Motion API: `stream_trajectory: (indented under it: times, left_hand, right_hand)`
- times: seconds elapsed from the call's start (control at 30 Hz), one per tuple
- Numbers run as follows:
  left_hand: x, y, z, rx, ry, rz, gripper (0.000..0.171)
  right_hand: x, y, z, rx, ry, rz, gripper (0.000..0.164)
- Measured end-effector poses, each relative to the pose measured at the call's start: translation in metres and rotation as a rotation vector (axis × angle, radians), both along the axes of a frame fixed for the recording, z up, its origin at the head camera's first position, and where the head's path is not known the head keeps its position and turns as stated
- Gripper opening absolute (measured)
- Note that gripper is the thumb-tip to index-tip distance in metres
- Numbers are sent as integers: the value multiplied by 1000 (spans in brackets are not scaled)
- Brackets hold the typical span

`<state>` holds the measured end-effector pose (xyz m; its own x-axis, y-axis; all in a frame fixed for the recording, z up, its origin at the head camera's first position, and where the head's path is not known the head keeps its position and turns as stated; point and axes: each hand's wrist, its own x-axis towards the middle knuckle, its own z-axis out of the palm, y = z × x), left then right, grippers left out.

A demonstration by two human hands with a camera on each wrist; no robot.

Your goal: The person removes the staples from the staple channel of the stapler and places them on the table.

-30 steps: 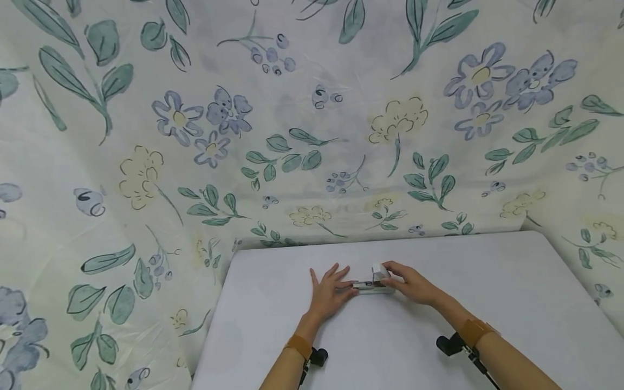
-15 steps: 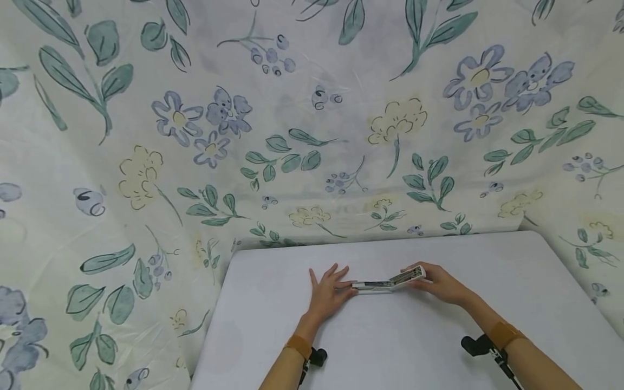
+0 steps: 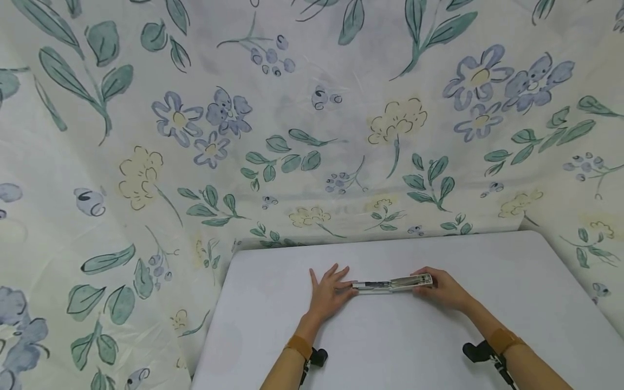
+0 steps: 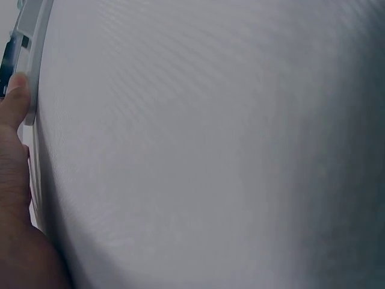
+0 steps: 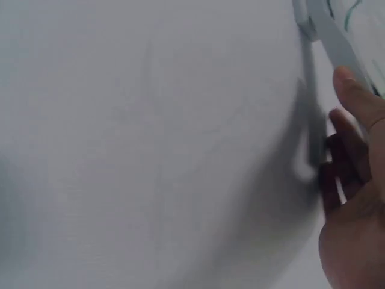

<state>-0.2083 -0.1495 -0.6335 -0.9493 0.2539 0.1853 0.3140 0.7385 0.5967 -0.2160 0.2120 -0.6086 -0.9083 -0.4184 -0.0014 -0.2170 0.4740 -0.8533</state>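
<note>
A white stapler (image 3: 374,285) lies on the table, folded wide open so its top arm (image 3: 411,281) swings out to the right with the underside facing up. My left hand (image 3: 327,297) pinches the left end of the base between thumb and index finger, the other fingers spread. At the far end of the top arm, my right hand (image 3: 444,290) holds it between thumb and fingers. The left wrist view catches the left thumb (image 4: 17,96) against the base's edge. In the right wrist view, the right thumb (image 5: 352,90) lies along the raised arm's side, above its shadow.
The white tabletop (image 3: 390,341) extends around both hands. Behind it and at the sides hangs a floral curtain (image 3: 292,135). Each forearm wears a brown strap (image 3: 504,337) with a small black camera attached.
My right hand has moved rightward and down, swinging the stapler's top arm from nearly upright to almost level with the base. The left hand has stayed in place.
</note>
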Motion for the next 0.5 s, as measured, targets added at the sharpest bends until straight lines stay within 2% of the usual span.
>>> stream_trajectory:
  times: [0.2,0.33,0.43,0.5]
  left_hand:
    - [0,-1,2,14,9,-8,36]
    - [0,-1,2,11,17,-13,35]
    - [0,-1,1,-1,34,-16,34]
    - [0,-1,1,-7,43,-19,34]
  right_hand:
    - [-3,-21,20,139,142,-66,50]
    - [-4,-51,33,198,227,-109,30]
    - [0,-79,37,226,212,-124,11]
    - [4,-96,37,249,196,-135,9]
